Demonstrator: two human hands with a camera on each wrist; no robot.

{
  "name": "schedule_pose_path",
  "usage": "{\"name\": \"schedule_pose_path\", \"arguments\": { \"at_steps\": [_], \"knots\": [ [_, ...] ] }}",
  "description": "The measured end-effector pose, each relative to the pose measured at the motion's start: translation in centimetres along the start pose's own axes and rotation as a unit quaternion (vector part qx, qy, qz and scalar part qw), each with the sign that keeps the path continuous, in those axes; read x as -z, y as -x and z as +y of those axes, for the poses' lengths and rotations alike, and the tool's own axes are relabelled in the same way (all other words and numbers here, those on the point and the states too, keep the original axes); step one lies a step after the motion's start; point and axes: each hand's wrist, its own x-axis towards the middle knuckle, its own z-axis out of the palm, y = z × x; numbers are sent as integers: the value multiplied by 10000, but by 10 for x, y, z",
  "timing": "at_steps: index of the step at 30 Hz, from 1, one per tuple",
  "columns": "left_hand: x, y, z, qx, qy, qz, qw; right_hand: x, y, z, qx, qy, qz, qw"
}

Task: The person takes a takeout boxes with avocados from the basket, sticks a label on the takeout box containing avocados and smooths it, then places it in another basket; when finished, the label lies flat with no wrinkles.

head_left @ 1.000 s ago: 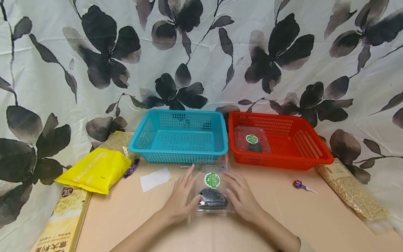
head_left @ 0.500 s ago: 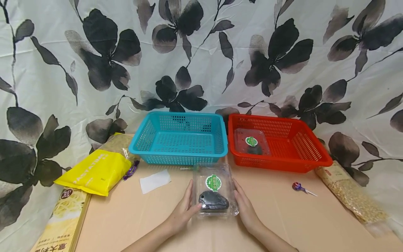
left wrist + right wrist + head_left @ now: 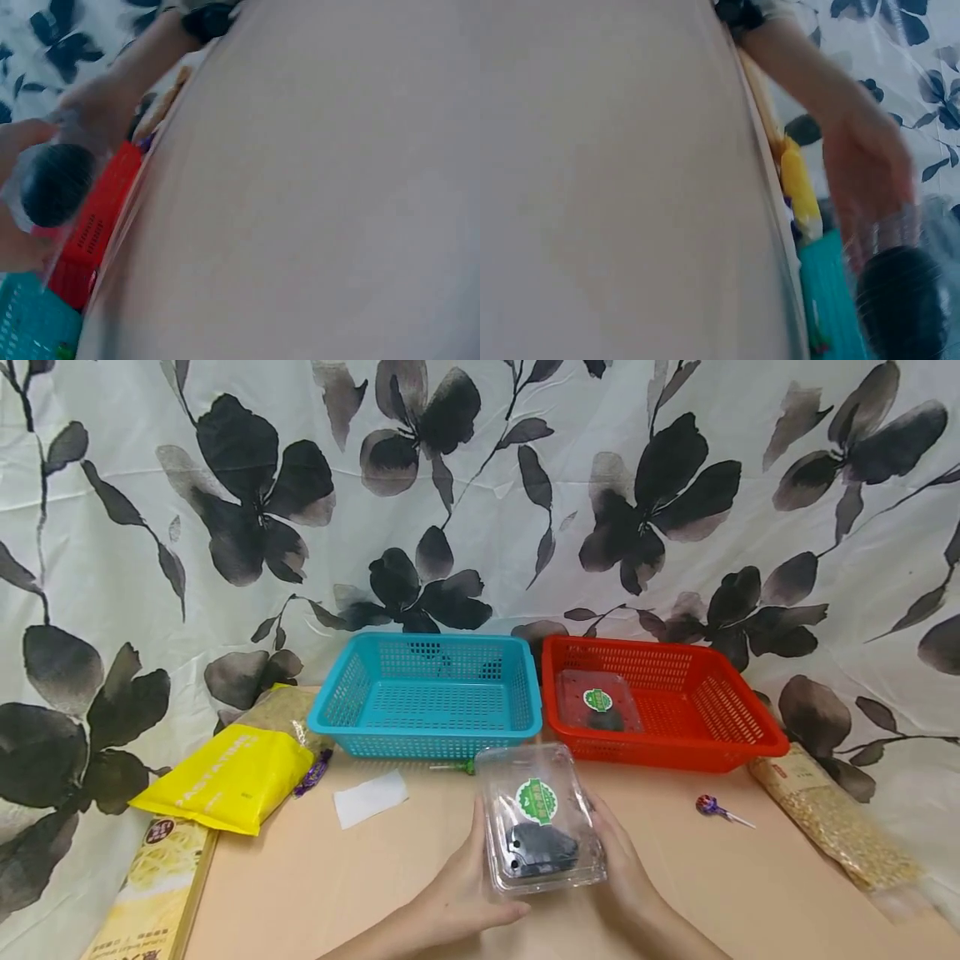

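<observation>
A clear plastic clamshell box (image 3: 542, 817) with a green round label and a dark object inside is lifted off the table, tilted toward me. My left hand (image 3: 462, 893) grips its left side and my right hand (image 3: 626, 872) grips its right side. In the left wrist view the box (image 3: 46, 185) shows blurred with the dark object in it. The right wrist view shows the left hand (image 3: 870, 172) on the box (image 3: 904, 300). A second clamshell box (image 3: 597, 702) with the same label lies in the red basket (image 3: 750, 735).
An empty blue basket (image 3: 427, 693) stands left of the red one. A yellow bag (image 3: 225, 772), a noodle pack (image 3: 146, 885) and a white paper slip (image 3: 370, 797) lie at the left. A lollipop (image 3: 712, 808) and a grain bag (image 3: 832, 822) lie at the right.
Both hands slid from the top of the box to its sides, then lifted it off the table and tilted it toward me.
</observation>
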Motion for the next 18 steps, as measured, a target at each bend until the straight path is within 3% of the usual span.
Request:
{"name": "schedule_pose_path", "arguments": {
  "at_steps": [4, 8, 12, 15, 18],
  "knots": [
    [2, -22, 24, -69, -272, -165, 9995, 28, -6, -24, 669, 225, 13, 9975],
    [4, -56, 46, -34, -641, -328, 9974, 58, -18, -42, 955, 330, 110, 9948],
    [0, -96, 56, -220, -716, -377, 9965, 87, -34, -47, 840, -113, 261, 9961],
    [-11, -126, 54, -347, -545, -330, 9974, 109, -44, -45, 545, -359, 519, 9965],
    [-25, -155, 51, -387, -706, -175, 9966, 132, -56, -43, 218, -440, 857, 9951]
  ]
}}
